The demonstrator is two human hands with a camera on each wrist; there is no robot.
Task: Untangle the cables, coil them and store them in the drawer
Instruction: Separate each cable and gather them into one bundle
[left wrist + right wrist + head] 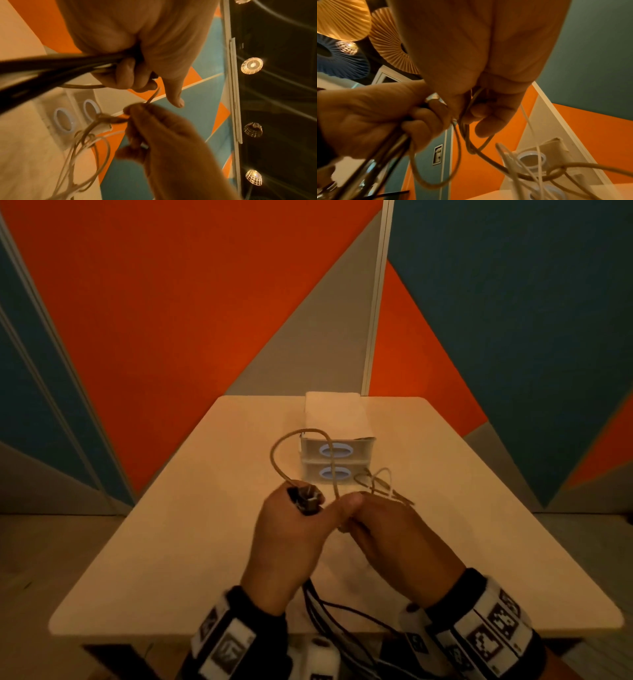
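Now: left hand (pixel 289 537) grips black cables (pixel 329 607) (trailing toward wrist) | right hand (pixel 387 537) pinches upright beige cable (pixel 330 460)

We see the drawer unit (pixel 337 460) at the table's (pixel 171 542) far middle, its 2 drawers stacked. Nearer us, both hands hold cables above the table, left hand (pixel 287 542) beside right hand (pixel 394 539).

Both hands bare. Left hand (pixel 286 537): ring on one finger (pixel 435 98), silver-toned, plain band as far as visible. Left wrist: dark cuff (pixel 255 611) with white strap (pixel 222 645) carrying black-and-white square markers. Right hand (pixel 394 537): dark cuff, white band (pixel 489 635) with matching pixel-pattern markers.
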